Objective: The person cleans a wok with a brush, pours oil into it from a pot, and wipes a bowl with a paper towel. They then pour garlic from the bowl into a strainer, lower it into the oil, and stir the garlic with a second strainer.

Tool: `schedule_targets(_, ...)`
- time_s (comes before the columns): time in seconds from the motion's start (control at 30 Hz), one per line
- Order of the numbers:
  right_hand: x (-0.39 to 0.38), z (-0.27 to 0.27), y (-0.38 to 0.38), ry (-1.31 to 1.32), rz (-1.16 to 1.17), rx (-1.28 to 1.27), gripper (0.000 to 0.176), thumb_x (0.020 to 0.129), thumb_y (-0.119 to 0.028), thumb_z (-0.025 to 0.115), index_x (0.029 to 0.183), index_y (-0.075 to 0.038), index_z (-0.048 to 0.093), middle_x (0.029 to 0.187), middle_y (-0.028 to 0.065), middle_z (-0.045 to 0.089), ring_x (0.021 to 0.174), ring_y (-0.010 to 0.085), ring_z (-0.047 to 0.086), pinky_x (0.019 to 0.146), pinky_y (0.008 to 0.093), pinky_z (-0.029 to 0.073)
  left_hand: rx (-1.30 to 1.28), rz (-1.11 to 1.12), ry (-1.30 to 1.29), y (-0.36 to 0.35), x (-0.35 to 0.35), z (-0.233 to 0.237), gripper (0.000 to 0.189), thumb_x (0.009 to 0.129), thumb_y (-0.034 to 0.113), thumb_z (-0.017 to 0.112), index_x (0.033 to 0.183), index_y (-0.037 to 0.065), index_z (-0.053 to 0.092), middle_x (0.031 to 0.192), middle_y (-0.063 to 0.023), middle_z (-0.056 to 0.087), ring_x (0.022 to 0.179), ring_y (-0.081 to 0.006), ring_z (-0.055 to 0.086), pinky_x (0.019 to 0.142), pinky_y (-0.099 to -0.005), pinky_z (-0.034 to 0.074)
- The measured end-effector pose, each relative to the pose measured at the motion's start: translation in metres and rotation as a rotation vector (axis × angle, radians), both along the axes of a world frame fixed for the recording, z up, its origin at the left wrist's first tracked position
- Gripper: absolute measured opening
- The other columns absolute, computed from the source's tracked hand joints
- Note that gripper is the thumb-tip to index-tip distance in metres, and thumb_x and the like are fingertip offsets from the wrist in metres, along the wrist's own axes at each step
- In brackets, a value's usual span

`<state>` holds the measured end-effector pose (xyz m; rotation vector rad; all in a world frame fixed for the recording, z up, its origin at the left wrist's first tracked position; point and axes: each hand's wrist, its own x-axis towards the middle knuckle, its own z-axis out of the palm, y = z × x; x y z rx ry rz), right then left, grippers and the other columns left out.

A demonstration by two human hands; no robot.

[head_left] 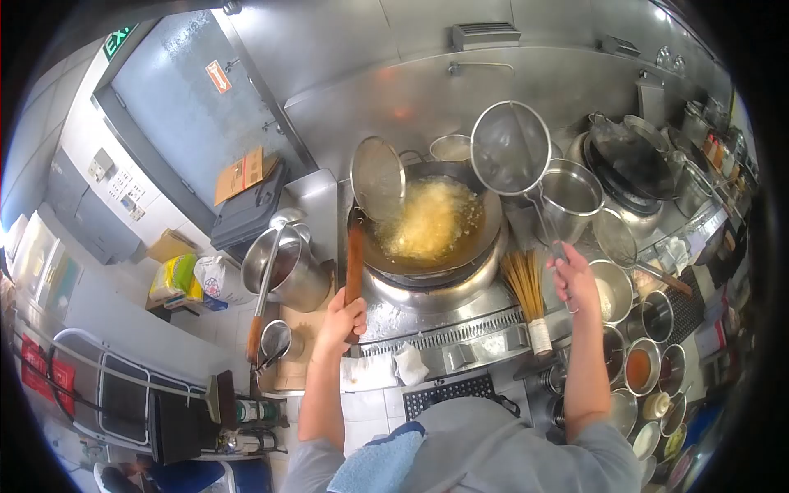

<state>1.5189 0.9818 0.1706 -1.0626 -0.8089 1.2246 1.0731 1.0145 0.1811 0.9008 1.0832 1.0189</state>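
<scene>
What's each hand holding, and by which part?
Left hand grips the flat mesh skimmer by the lower end of its wooden handle. Right hand grips the round mesh strainer by the end of its wire handle.

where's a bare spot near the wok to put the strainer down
Bare steel shows on the front ledge between the left hand, gripping the skimmer handle, and the bamboo brush, and on the flat panel left of the wok. Right of the right hand, which holds the wire strainer, the sauce bowls stand packed.
</scene>
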Motion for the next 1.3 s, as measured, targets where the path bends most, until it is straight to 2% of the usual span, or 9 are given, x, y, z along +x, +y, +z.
schedule_targets(0.27,-0.055,-0.003,-0.032,0.062,-0.047,-0.065,0.046,0.088,-0.002,0.045,0.134,-0.004,0.040,0.089,0.0051,0.055,0.051,0.0060,0.039,0.037,0.0201,0.031,-0.011,0.026,-0.214,0.088,-0.048,0.023,0.011,0.089,0.000,0.047,0.097,0.005,0.042,0.077,-0.0059,0.049,0.052,-0.0077,0.041,0.041,-0.0234,0.032)
schedule_targets(0.47,-0.082,-0.002,-0.057,-0.010,-0.071,-0.109,0.045,0.087,-0.002,0.044,0.133,-0.002,0.040,0.090,0.0061,0.054,0.050,0.0062,0.039,0.036,0.0200,0.030,0.328,0.095,1.261,0.222,-0.060,-0.026,0.039,0.083,0.007,0.044,0.118,-0.011,0.040,0.086,-0.0276,0.063,0.061,-0.0340,0.065,0.054,-0.0408,0.050)
schedule_targets(0.57,-0.096,0.003,-0.070,0.002,-0.109,-0.117,0.046,0.087,-0.002,0.044,0.133,-0.001,0.039,0.090,0.0065,0.054,0.050,0.0060,0.039,0.035,0.0194,0.031,0.002,-0.274,1.355,0.311,-0.088,-0.094,0.041,0.081,0.007,0.043,0.118,-0.012,0.043,0.091,-0.0334,0.062,0.068,-0.0392,0.067,0.058,-0.0423,0.052)
schedule_targets(0.77,-0.086,0.000,-0.079,-0.062,-0.171,-0.127,0.048,0.088,-0.001,0.044,0.135,-0.001,0.037,0.090,0.0070,0.053,0.050,0.0055,0.039,0.034,0.0186,0.032,0.316,0.127,1.356,0.264,-0.078,-0.075,0.021,0.078,0.006,0.048,0.085,-0.010,0.060,0.066,-0.0258,0.063,0.060,-0.0345,0.066,0.051,-0.0414,0.051)
schedule_targets(0.83,-0.079,-0.002,-0.067,-0.094,-0.146,-0.107,0.048,0.088,-0.001,0.043,0.135,-0.001,0.037,0.091,0.0069,0.054,0.050,0.0057,0.039,0.034,0.0190,0.032,0.124,-0.191,1.297,0.259,-0.089,-0.047,0.020,0.078,0.005,0.048,0.084,-0.011,0.059,0.067,-0.0241,0.062,0.058,-0.0319,0.065,0.049,-0.0403,0.049)
schedule_targets(0.97,-0.048,-0.002,-0.032,-0.175,-0.066,-0.117,0.050,0.088,-0.002,0.044,0.137,-0.002,0.035,0.089,0.0070,0.056,0.052,0.0068,0.043,0.037,0.0214,0.034,0.086,0.008,1.036,0.186,-0.093,-0.033,0.031,0.083,0.006,0.046,0.110,-0.009,0.050,0.080,-0.0240,0.062,0.062,-0.0307,0.065,0.052,-0.0397,0.048)
schedule_targets(1.03,-0.025,-0.012,-0.006,-0.359,0.037,-0.118,0.053,0.089,-0.003,0.044,0.141,-0.003,0.032,0.088,0.0076,0.060,0.055,0.0073,0.047,0.040,0.0231,0.036,0.810,0.286,1.172,0.143,-0.113,-0.113,0.037,0.086,0.009,0.049,0.120,-0.005,0.047,0.085,-0.0238,0.062,0.076,-0.0309,0.065,0.060,-0.0406,0.049)
schedule_targets(1.1,-0.013,-0.010,0.025,-0.489,0.076,-0.103,0.054,0.089,-0.004,0.044,0.141,-0.002,0.031,0.088,0.0085,0.061,0.054,0.0091,0.050,0.041,0.0248,0.037,0.668,0.311,1.020,0.052,-0.081,-0.089,0.043,0.089,0.013,0.050,0.128,-0.004,0.041,0.090,-0.0227,0.060,0.084,-0.0307,0.063,0.069,-0.0417,0.049)
schedule_targets(1.3,0.003,-0.012,0.113,-0.887,0.177,-0.061,0.060,0.087,-0.005,0.046,0.143,-0.001,0.027,0.091,0.0112,0.061,0.054,0.0145,0.053,0.044,0.0306,0.041,0.040,0.397,0.404,-0.140,-0.015,-0.104,0.033,0.092,0.008,0.047,0.123,0.002,0.036,0.061,-0.0003,0.041,0.042,-0.0080,0.040,0.037,-0.0216,0.035)
